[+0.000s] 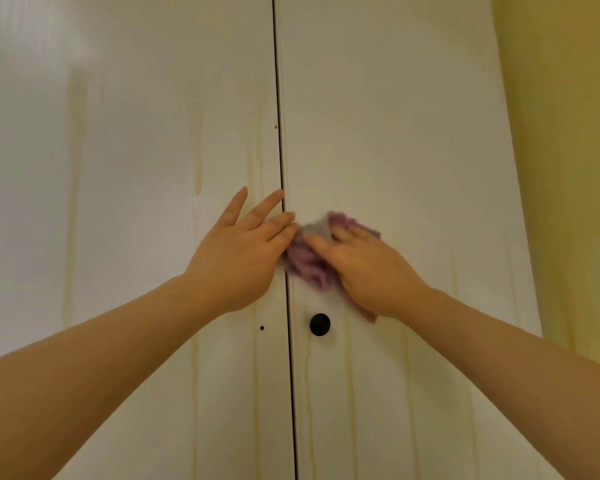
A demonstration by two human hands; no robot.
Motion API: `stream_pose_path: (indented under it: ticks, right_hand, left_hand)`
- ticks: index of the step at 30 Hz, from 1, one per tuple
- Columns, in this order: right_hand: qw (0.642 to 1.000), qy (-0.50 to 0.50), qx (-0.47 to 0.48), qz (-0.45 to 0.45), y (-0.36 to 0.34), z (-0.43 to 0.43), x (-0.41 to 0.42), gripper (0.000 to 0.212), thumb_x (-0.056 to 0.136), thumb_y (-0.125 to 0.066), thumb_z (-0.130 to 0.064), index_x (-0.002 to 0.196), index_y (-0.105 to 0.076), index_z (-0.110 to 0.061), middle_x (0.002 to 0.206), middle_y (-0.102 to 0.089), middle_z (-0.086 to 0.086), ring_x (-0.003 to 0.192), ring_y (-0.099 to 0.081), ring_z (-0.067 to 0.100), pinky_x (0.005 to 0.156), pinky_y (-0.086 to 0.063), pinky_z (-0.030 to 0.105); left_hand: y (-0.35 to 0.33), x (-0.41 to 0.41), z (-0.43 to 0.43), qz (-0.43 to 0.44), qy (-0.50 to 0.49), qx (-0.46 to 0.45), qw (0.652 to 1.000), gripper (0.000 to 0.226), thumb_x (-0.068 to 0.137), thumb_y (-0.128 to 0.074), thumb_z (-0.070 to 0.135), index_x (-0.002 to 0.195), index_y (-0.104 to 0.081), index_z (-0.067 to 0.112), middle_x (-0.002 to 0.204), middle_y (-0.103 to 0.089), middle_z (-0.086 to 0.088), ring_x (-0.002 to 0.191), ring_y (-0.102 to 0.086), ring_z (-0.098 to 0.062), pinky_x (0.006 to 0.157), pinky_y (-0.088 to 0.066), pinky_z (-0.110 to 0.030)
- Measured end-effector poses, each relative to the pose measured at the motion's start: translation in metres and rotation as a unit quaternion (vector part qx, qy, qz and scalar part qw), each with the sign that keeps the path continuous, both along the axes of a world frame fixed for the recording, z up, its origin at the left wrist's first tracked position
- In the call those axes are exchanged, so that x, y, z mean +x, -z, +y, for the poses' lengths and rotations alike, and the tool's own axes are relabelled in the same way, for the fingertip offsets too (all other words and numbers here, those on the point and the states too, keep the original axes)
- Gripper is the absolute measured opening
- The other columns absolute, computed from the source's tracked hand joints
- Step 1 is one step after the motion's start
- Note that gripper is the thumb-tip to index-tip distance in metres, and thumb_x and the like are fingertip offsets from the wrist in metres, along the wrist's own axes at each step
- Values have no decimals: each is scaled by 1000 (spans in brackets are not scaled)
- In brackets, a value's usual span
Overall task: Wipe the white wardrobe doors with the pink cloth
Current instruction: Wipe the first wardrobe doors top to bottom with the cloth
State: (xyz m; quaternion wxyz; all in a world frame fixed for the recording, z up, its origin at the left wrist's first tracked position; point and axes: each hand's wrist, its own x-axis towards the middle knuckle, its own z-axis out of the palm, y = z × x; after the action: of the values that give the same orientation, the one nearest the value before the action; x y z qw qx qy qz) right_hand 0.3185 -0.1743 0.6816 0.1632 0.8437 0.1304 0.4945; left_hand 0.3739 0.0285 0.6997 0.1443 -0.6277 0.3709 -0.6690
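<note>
Two white wardrobe doors fill the view, the left door (125, 168) and the right door (395, 133), split by a dark vertical gap. My right hand (364, 268) presses a bunched pink cloth (309, 266) flat against the right door, just right of the gap, with fingers stretched over it. My left hand (243, 251) lies flat on the left door beside the gap, fingers straight and spread, its fingertips touching the cloth's edge. Much of the cloth is hidden under my right hand.
A round black hole (319, 324) sits in the right door below the cloth, and a small dark hole (262, 328) in the left door. Yellowish drip streaks (198, 161) run down both doors. A yellow wall (568, 168) borders the wardrobe on the right.
</note>
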Motion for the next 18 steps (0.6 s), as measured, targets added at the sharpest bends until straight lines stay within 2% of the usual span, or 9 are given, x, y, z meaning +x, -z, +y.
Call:
stream_pose_path:
  ticks: [2,3,6,9,11,13,15,16,18]
  right_hand:
    - [996,-36,83,-9,-11,5,7,66,82,-11,-33,145,-28,-27,140,-41,11,127,-40,30,103,-34,37]
    - [994,-55,89,-4,-6,9,7,63,84,-14,-32,145,-30,-25,140,-42,12,125,-42,31,102,-35,38]
    - [998,-60,-5,17,36,1,4,48,92,-32,-22,139,-38,-25,133,-48,11,121,-47,32,106,-36,40]
    - [997,-52,-45,14,41,-10,0,47,90,-31,-23,135,-45,-25,129,-55,11,120,-52,30,105,-34,35]
    - [998,-43,41,13,18,-5,1,52,87,-24,-32,134,-45,-29,127,-54,10,117,-50,30,101,-36,35]
    - [992,-54,116,-15,5,1,4,56,83,-20,-34,133,-46,-30,128,-51,11,112,-50,33,95,-42,39]
    - [996,-72,57,5,23,6,5,50,83,-27,-25,124,-55,-22,116,-56,12,102,-55,33,90,-42,37]
    - [997,-77,2,22,38,5,4,46,83,-31,-21,120,-58,-20,113,-60,11,103,-56,33,92,-39,35]
    - [993,-79,-77,42,48,-1,0,45,85,-33,-18,123,-56,-22,120,-60,10,114,-55,31,98,-40,37]
  left_hand:
    - [1,0,-2,6,-5,-8,1000,50,84,-31,14,121,-62,2,124,-63,-12,125,-49,-36,107,-20,-53]
    - [2,0,-2,9,-4,-11,1000,50,84,-31,14,120,-63,2,124,-63,-12,125,-49,-36,108,-23,-54]
    - [6,-1,-2,11,0,0,1000,52,82,-30,16,116,-65,2,120,-65,-13,123,-52,-36,105,-30,-57]
    - [8,-2,0,2,2,25,1000,53,80,-29,15,114,-66,2,118,-66,-13,122,-53,-37,108,-25,-55]
    - [6,-3,-3,-2,7,27,1000,52,80,-29,13,115,-66,1,117,-66,-14,121,-53,-37,105,-21,-53]
    - [4,-6,-5,1,11,14,1000,52,81,-29,13,116,-65,0,116,-66,-14,121,-53,-37,108,-24,-55]
    - [3,-8,-6,5,13,5,1000,54,80,-27,12,118,-64,0,115,-67,-14,120,-54,-38,103,-30,-59]
    - [3,-7,-5,6,13,5,1000,56,79,-26,12,119,-63,0,115,-67,-15,120,-54,-38,102,-30,-60]
    - [6,-4,-3,8,9,12,1000,56,80,-25,13,121,-61,0,117,-66,-15,122,-52,-38,106,-28,-56]
